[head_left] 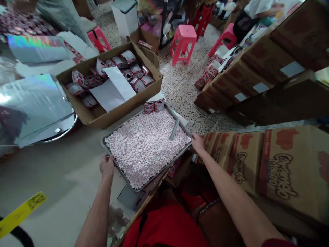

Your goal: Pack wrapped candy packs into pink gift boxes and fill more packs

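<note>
A metal tray (103, 140) is heaped with small pale pink pieces (144, 147) that look like candies. My left hand (107, 166) grips the tray's left edge, fingers curled at the rim. At the opposite edge, my right hand (197, 143) is closed on the rim near the corner. A grey metal scoop or bar (174, 129) rests on the pieces, its far end by the right rim. Two small printed red-and-white packets (154, 106) stand at the tray's far corner. The tray lies tilted across the table's edge; its underside is hidden.
Beyond the tray stands an open cardboard box (123, 106) of printed packets and white sheets. Stacked cartons (246, 161) line the right side. Pink stools (183, 43) stand on the speckled floor. At the left are shiny film sheets (33, 106) on a round container, and another person (60, 17).
</note>
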Motion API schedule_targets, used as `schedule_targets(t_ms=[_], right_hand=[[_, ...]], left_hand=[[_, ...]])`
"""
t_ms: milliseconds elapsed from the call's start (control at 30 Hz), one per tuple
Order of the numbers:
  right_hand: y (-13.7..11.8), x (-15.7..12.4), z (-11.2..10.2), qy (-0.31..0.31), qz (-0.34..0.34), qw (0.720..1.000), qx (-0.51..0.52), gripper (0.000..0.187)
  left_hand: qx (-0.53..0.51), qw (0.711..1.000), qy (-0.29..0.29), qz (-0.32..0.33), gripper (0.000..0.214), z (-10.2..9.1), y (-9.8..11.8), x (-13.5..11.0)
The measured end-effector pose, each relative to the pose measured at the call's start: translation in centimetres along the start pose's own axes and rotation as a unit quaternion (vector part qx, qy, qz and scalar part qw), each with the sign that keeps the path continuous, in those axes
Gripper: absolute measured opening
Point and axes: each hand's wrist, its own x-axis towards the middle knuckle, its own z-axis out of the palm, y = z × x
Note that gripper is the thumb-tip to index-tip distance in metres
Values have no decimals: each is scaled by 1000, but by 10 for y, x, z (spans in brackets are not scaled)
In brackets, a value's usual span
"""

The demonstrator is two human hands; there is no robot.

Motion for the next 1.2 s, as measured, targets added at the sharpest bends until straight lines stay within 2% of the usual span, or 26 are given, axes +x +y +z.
schedule_targets(t_ms=[133, 200, 267, 333, 367, 433, 467, 533, 600, 700, 767, 800, 867, 967, 1067, 1200], right_hand=[[5, -19, -13, -70, 10, 996, -57, 27], [-4, -15, -27, -63, -11, 994, -84, 26], [-23, -3, -41, -1, -95, 989, -116, 35], [-47, 13, -51, 51, -239, 957, -157, 43], [-59, 22, -55, 56, -310, 932, -181, 45], [-80, 35, -58, 26, -405, 885, -227, 42], [-87, 41, -59, 10, -427, 870, -247, 39], [-94, 47, -60, -17, -444, 853, -272, 33], [-96, 46, -61, -47, -449, 847, -282, 31], [-91, 37, -69, -100, -450, 845, -272, 31], [-80, 29, -81, -113, -436, 859, -242, 33], [-71, 25, -88, -111, -422, 872, -220, 34], [-47, 21, -99, -98, -377, 906, -167, 35], [-10, 18, -96, -85, -298, 948, -80, 34], [-2, 16, -55, -107, -225, 968, 2, 32], [-39, 3, 15, -156, -178, 967, 95, 29]], left_hand=[[80, 997, -6, -4, 16, -4, 0, 11], [159, 987, -14, -23, 22, -8, 6, 12], [233, 970, -42, -54, 30, -14, 19, 7], [285, 957, -43, -48, 39, -18, 40, -1], [298, 954, -21, -18, 43, -17, 54, -6], [288, 951, 31, 105, 49, -7, 92, -11], [265, 946, 44, 183, 50, 5, 115, -11], [201, 924, 6, 325, 50, 39, 165, -5], [144, 902, -51, 405, 56, 85, 216, 7], [142, 887, -145, 415, 65, 151, 273, 29], [169, 874, -217, 401, 57, 177, 292, 39], [175, 867, -238, 400, 50, 183, 296, 42], [157, 865, -233, 416, 39, 179, 292, 43], [85, 872, -164, 452, 32, 148, 267, 34], [29, 880, -121, 459, 28, 109, 231, 23], [-1, 895, -103, 433, 27, 75, 189, 13]])
